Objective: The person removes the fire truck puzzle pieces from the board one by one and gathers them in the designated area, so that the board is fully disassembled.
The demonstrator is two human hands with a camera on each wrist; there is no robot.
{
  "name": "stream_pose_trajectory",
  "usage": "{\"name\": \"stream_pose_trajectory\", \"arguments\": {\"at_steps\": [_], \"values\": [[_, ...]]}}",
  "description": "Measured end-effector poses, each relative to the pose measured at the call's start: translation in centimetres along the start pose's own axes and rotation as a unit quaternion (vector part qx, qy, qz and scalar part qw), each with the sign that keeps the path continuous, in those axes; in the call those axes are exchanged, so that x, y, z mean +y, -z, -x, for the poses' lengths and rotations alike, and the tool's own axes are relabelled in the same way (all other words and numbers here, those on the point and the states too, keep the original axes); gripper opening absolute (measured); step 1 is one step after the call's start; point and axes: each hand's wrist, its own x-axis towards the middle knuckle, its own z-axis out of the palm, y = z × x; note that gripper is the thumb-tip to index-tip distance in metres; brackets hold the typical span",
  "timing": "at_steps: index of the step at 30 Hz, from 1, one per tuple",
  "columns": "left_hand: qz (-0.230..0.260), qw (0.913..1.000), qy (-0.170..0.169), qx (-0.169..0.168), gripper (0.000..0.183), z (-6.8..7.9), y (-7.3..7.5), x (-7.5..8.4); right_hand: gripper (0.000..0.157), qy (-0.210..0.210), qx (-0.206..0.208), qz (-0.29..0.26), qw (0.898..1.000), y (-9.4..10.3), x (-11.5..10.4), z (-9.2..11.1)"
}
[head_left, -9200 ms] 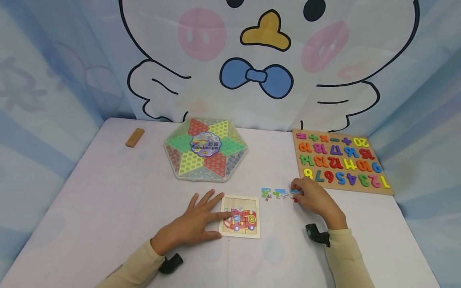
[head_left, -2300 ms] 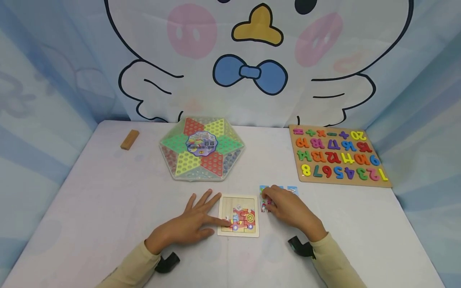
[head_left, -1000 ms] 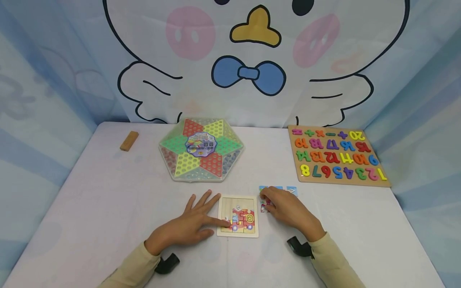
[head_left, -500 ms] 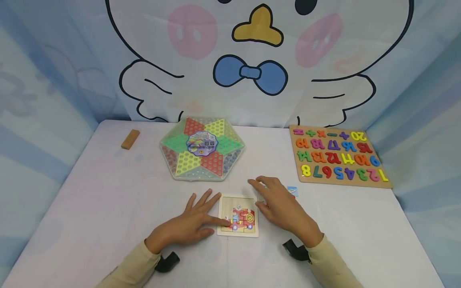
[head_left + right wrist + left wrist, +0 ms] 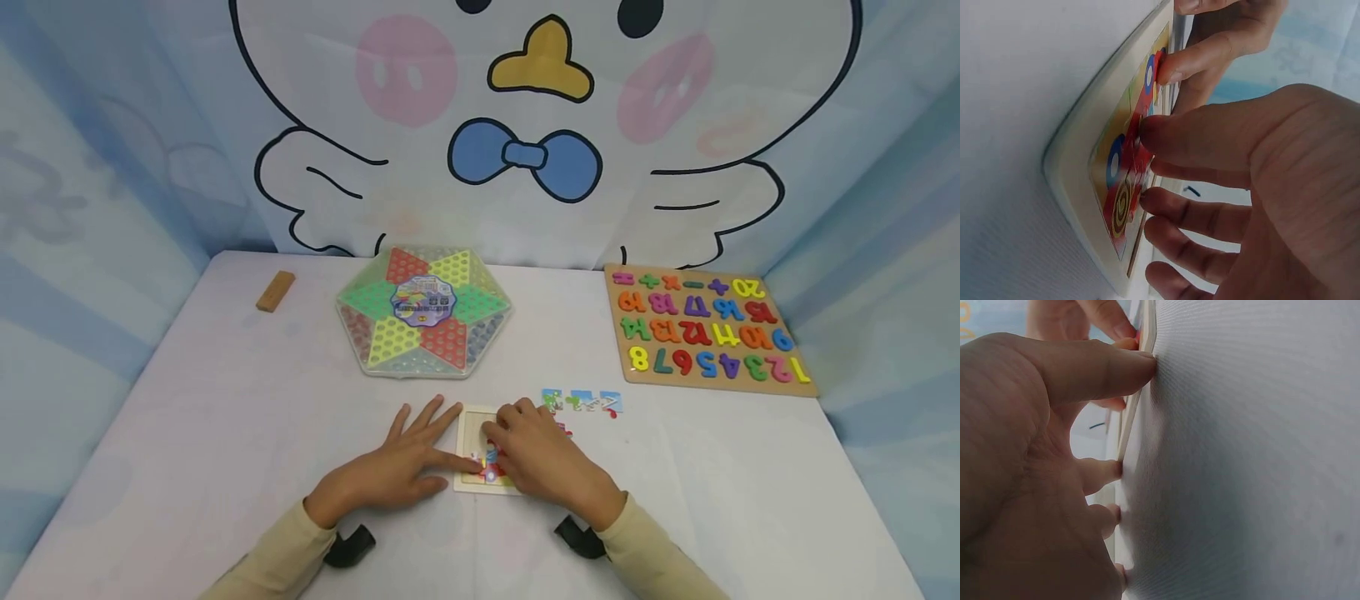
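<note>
head view: right hand (image 5: 542, 460) partly hides puzzle (image 5: 472, 430), its grip unclear; left hand (image 5: 392, 475) spread.

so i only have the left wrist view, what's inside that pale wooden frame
Observer: A partly assembled puzzle showing a red vehicle sits in the wooden frame, as the right wrist view shows.
Operator: ok anything loose nearby
Observer: Yes, the head view shows at least three loose pieces in a row, beyond the frame and to its right.
Operator: and where does the index finger land, the thumb blocks it for me
Observer: In the head view, the left hand has its index fingertip on the left part of the vehicle picture.
</note>
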Motion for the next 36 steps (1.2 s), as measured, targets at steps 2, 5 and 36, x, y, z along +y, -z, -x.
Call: {"name": "stream_pose_trajectory", "arguments": {"at_steps": [2,5,36], "values": [[-0.001,1.0,0.001,-0.001,0.048,0.02,0.02,0.0,0.021,0.0,0.0,-0.012,1.0,-0.12,-0.04,0.04],[0.003,1.0,0.004,-0.003,0.048,0.06,0.1,0.05,0.024,-0.013,-0.004,-0.055,0.998,-0.17,-0.04,0.02],[0.009,0.9998,0.013,-0.009,0.048,-0.16,0.07,0.1,0.035,-0.087,-0.043,-0.192,0.977,-0.22,0.32,0.0]]}}
